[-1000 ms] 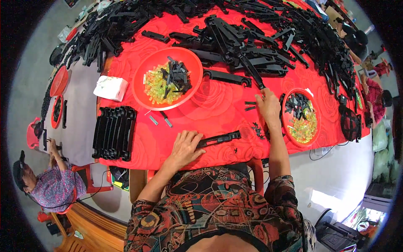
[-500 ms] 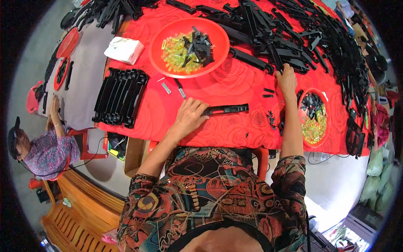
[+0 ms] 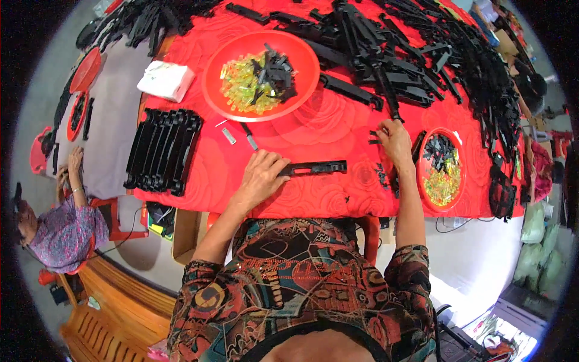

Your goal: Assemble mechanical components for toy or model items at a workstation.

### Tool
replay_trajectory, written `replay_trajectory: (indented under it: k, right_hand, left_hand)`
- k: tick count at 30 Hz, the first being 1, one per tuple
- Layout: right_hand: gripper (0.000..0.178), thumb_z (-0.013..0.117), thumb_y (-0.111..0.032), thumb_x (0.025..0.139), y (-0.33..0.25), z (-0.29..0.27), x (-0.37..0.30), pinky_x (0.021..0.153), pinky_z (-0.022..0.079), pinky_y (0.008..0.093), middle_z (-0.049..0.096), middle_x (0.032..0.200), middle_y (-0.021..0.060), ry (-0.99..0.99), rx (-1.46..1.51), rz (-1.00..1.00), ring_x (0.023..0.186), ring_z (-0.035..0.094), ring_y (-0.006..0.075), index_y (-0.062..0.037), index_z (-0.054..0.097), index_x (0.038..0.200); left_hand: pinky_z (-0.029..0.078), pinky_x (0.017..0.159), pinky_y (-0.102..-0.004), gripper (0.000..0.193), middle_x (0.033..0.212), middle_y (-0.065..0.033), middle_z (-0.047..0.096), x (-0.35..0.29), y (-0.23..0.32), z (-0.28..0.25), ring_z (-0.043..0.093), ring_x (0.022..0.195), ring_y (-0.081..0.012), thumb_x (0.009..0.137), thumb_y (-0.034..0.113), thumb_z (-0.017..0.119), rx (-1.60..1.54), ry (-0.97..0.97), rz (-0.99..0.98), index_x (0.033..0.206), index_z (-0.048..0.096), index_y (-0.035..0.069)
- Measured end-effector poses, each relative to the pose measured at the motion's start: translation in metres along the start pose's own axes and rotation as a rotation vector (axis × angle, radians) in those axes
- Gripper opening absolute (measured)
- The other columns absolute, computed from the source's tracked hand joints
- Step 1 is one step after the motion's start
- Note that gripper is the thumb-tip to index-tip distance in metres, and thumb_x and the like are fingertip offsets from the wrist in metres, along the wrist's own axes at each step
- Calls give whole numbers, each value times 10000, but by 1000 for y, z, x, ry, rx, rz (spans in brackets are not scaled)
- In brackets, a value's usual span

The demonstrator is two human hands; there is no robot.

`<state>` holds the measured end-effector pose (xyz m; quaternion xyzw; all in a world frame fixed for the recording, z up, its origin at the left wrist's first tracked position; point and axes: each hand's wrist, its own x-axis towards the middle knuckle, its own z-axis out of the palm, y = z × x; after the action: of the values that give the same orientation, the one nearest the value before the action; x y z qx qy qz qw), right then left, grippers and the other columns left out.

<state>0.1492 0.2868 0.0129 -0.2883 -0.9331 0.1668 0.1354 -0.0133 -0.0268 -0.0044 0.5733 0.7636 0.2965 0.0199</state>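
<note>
A long black plastic part (image 3: 318,168) with a slot lies crosswise on the red cloth in front of me. My left hand (image 3: 260,175) is closed around its left end. Farther right, my right hand (image 3: 396,145) has its fingers curled together at the right ends of two small black strips (image 3: 374,137). Whether a strip is between those fingertips is hidden. Just beyond this hand is the near end of another long black part (image 3: 385,90), which slants out of a big heap. Small black bits (image 3: 382,175) are scattered below the right hand.
A red bowl (image 3: 211,99) holds yellow clear pieces and black strips; a smaller red-rimmed tray (image 3: 461,181) holds similar ones. Black parts are stacked (image 3: 163,151) at left near white tissues (image 3: 166,80). A black heap (image 3: 416,66) spreads far right. Another person (image 3: 63,232) sits left.
My right hand has come nearer, away from the long part at the heap's edge, to the small black strips. My left hand keeps its hold. The whole view has shifted slightly.
</note>
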Motion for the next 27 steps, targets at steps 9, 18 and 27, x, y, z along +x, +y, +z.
replay_trajectory:
  k: [9,18,27]
  right_hand:
    - [205,641,-135,749,15,21,-8,654,441,473,516,884,177,4,-91,14,796,551,390,-26,504,854]
    - [196,601,-127,793,-21,-1,-9,579,406,459,541,692,193,16,129,75,679,562,384,-11,444,796]
    - [132,583,-112,805,-46,18,-8,575,421,426,565,704,178,41,207,-34,675,575,357,-28,481,812]
  left_hand:
    - [422,772,-389,465,970,-70,543,-2,8,10,499,887,-275,618,233,751,45,-4,27,1020,589,64]
    - [435,664,-398,215,747,-116,576,-6,-32,-24,546,722,-296,743,226,678,240,425,-284,812,579,48]
    - [460,661,-442,233,735,-175,588,8,-56,-30,580,735,-350,731,217,678,445,283,-614,745,539,31]
